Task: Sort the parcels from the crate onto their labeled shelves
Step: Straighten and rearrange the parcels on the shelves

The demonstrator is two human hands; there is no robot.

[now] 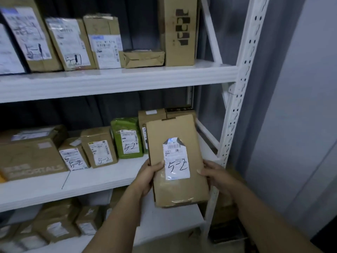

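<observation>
A white metal shelving rack (242,88) fills most of the view, with a grey wall (300,106) to its right. Three levels show: the top shelf (116,77), the middle shelf (91,181) and a lower shelf (164,223), each carrying cardboard parcels. On the middle shelf, far left, lies a large printed box (31,157). At the right end of the top shelf stands a tall box (179,31), upright, with a low flat packet (144,58) just beside it.

The parcel (175,157) being sorted is a flat brown carton, held upright and slightly tilted in front of the right end of the middle shelf, between both hands. The left hand (147,178) grips its left edge, with the thumb across the front face and the fingers hidden behind. The right hand (217,176) grips its right edge in the same way, fingers curled round the back.

Behind the carton, on the middle shelf, a green parcel (127,137) stands upright; left of it are a medium box (99,147) and a small box (74,156), side by side. All three are marked "5-2" by hand. On the top shelf, a leaning box (71,44) reads "5-1".

The white label (176,161) on the held carton carries a barcode and the handwritten "5-2".
</observation>
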